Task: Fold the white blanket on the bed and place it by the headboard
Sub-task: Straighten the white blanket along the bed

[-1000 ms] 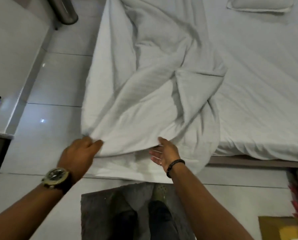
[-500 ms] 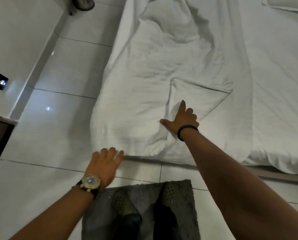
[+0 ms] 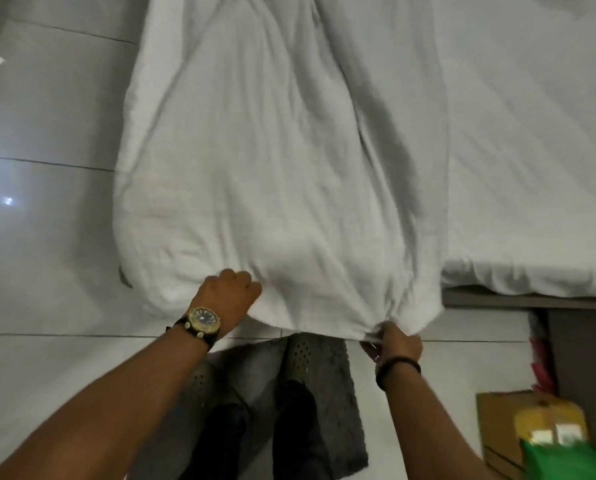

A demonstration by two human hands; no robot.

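The white blanket [image 3: 272, 168] lies as a long folded strip along the left side of the bed [image 3: 532, 150], its near end hanging over the foot of the bed. My left hand [image 3: 229, 296], with a watch on the wrist, is closed on the blanket's near edge left of centre. My right hand [image 3: 392, 342], with a dark band on the wrist, pinches the same edge at its lower right corner. The blanket is pulled taut between both hands. The headboard is out of view.
Glossy white floor tiles [image 3: 40, 237] lie left of the bed. I stand on a grey mat [image 3: 327, 382] at the foot. A cardboard box [image 3: 504, 431] with yellow and green packaging sits on the floor at lower right, beside the dark bed frame [image 3: 532, 301].
Both hands have moved to the blanket's near edge and closed on it. The crumpled folds have been pulled flat into a smoother strip, and the view has shifted right.
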